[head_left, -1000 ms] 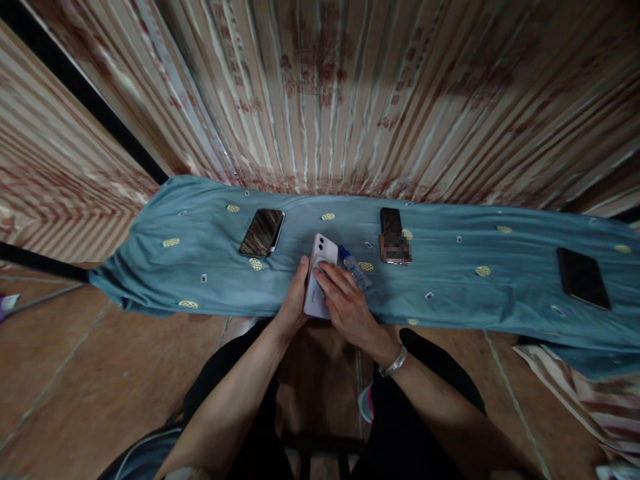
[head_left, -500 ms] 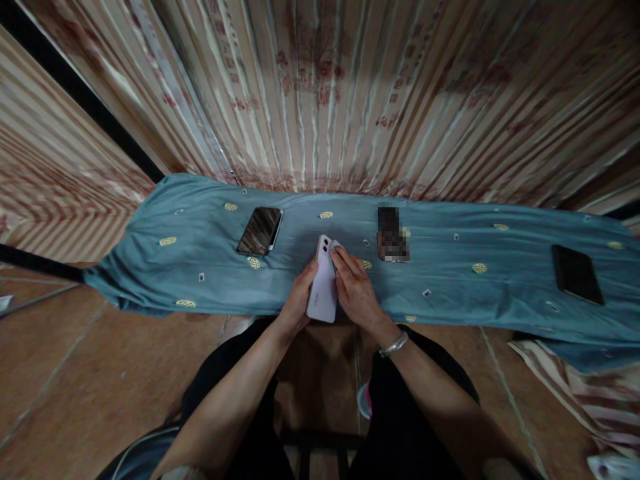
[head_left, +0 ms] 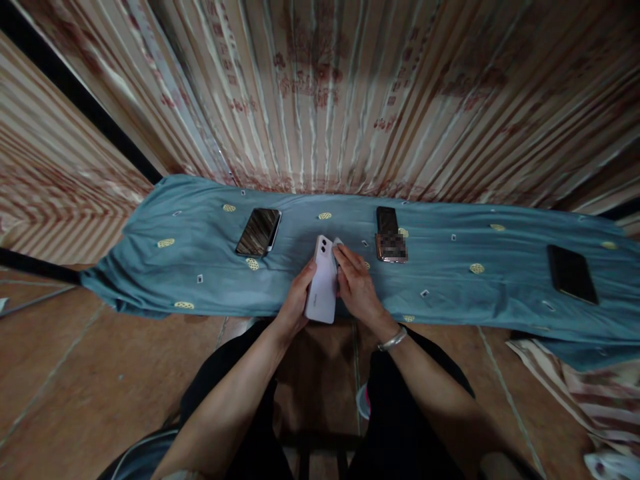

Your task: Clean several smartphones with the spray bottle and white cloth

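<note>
A pale lilac phone [head_left: 321, 287] is tilted in front of me, its back with two camera lenses facing up. My left hand [head_left: 299, 293] grips it along the left edge, fingers wrapped underneath. On the right side, my right hand [head_left: 357, 283] presses a small pale grey cloth [head_left: 337, 243] against the phone's edge near the camera end. Most of that cloth is hidden under the fingers. A bracelet [head_left: 393, 339] circles my right wrist.
A teal patterned cloth covers the long bench [head_left: 210, 287]. Left on it lies a dark phone [head_left: 257, 232] atop a lighter one; right of my hands lies a partly blurred dark phone [head_left: 387, 220]. A black phone [head_left: 573, 273] lies far right. A striped curtain [head_left: 315, 100] hangs behind.
My right hand with the cloth has slid slightly off the phone's back toward its right edge. The left hand keeps its hold on the phone.
</note>
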Available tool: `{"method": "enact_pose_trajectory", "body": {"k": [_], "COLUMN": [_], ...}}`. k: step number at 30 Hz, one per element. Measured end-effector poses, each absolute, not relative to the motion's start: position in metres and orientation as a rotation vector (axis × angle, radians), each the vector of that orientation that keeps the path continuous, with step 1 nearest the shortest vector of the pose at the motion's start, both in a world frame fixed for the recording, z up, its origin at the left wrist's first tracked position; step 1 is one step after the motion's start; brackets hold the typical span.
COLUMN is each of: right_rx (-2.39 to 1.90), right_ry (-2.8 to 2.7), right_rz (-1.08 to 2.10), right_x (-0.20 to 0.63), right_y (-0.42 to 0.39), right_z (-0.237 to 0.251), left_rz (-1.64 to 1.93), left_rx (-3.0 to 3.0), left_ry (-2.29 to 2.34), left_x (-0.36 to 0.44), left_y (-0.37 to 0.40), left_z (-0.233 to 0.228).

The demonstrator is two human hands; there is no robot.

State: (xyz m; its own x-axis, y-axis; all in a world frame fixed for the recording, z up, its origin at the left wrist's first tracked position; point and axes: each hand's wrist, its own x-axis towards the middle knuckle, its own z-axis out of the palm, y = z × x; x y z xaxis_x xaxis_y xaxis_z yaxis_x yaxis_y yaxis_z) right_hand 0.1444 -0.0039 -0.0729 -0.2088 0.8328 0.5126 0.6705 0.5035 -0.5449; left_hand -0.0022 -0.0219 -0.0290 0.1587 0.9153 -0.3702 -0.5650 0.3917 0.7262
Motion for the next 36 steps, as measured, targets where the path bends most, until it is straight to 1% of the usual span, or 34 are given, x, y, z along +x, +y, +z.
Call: {"method": "enact_pose_trajectory", "body": {"k": [11,16,26,36], "right_rx": [-1.161,-1.098,-1.197,-1.217], "right_ry": [-2.034,-2.065,-1.935,-1.813], "right_rz": [0.273,0.271,0.235,0.274], "right_x": [0.129,0.127,0.142,0.15], "right_y": [-0.026,-0.032,-0.007,0.005], "right_z": [-0.063,-0.06,-0.075,-0.067], "left_rz": [1.184,1.139,1.172,1.07], "left_rx": [0.357,0.353,0.509,0.566], "left_ry": [0.882,0.909,0.876,0.843], "left_x": [-0.005,-0.007,0.002,0.006], "left_y": [-0.014,-0.012,-0.02,-0.029], "left_z": [-0.032,-0.033,-0.038,-0.035]}}
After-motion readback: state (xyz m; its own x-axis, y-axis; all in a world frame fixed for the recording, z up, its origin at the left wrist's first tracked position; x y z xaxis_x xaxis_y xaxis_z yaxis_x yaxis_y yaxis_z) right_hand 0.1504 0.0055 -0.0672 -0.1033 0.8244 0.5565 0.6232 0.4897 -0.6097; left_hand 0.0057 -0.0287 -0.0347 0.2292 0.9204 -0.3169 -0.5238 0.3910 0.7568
